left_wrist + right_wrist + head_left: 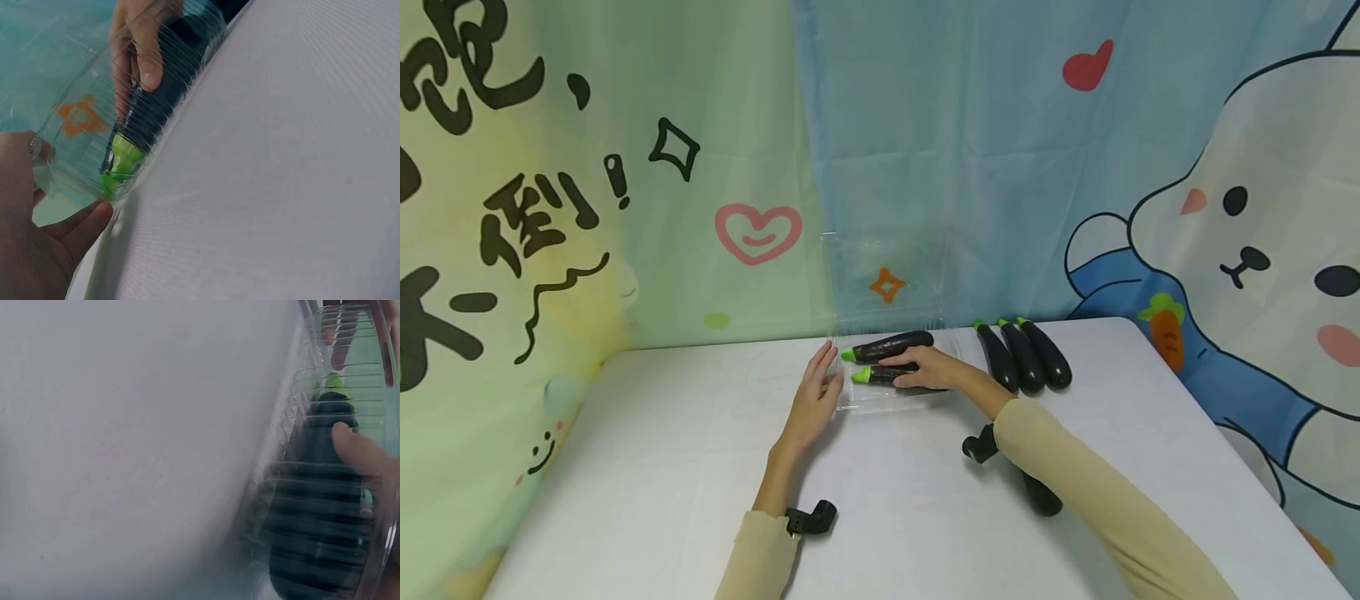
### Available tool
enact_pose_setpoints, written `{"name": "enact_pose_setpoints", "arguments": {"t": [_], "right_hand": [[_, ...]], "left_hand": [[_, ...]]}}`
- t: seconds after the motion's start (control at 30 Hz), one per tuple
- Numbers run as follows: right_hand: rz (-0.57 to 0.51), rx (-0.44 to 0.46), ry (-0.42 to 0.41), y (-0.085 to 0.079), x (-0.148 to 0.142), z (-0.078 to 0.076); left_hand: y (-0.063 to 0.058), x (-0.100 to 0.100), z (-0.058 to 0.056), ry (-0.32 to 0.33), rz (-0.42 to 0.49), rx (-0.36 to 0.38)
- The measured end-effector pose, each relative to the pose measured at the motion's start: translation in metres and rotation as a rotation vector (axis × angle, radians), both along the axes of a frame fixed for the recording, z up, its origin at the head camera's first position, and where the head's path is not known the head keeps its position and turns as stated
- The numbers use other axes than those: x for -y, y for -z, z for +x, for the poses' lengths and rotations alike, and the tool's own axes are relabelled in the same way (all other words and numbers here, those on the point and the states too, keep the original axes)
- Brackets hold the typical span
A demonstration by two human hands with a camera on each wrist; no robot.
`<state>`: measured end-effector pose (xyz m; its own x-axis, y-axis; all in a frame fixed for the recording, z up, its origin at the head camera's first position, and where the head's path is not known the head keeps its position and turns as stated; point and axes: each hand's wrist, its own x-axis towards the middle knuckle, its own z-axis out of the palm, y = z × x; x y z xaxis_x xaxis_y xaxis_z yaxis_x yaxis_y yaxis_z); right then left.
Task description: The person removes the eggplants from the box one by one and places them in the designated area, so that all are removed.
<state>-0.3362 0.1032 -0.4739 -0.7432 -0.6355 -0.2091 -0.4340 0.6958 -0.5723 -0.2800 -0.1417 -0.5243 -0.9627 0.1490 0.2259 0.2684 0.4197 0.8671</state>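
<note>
A clear plastic clamshell box [880,407] stands at the back of the table, its lid [917,258] raised against the curtain. One dark eggplant [887,345] with a green stem lies along the back of the box. In front of it is a second eggplant [872,376], which my right hand [934,368] grips from above inside the box; its body is partly covered by the hand. At the box's left end my left hand [816,392] touches the wall with fairly straight fingers. Through the ribbed plastic, the left wrist view shows the gripped eggplant's green stem [125,156].
Three more eggplants [1030,358] lie side by side to the right of the box. Another eggplant [1042,495] is partly hidden under my right forearm. A printed curtain [887,150] hangs right behind the white table [685,450].
</note>
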Motion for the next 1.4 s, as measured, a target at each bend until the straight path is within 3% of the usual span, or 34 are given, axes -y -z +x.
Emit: {"name": "enact_pose_setpoints", "arguments": {"t": [0.33, 0.67, 0.87, 1.17, 1.4], "right_hand": [[0.018, -0.001, 0.014, 0.005, 0.002, -0.002], [0.043, -0.13, 0.003, 0.006, 0.003, 0.003], [0.093, -0.196, 0.051, -0.006, 0.007, 0.005], [0.048, -0.319, 0.099, -0.038, -0.005, 0.031], [-0.023, -0.444, 0.093, -0.046, -0.025, 0.056]], "left_hand": [[0.0, 0.001, 0.0, 0.012, 0.005, -0.004], [-0.001, 0.001, 0.001, 0.005, 0.007, 0.014], [-0.002, 0.0, 0.002, 0.006, 0.013, 0.011], [-0.002, -0.002, 0.003, 0.01, -0.004, 0.01], [-0.004, 0.0, 0.004, -0.004, -0.006, 0.017]]}}
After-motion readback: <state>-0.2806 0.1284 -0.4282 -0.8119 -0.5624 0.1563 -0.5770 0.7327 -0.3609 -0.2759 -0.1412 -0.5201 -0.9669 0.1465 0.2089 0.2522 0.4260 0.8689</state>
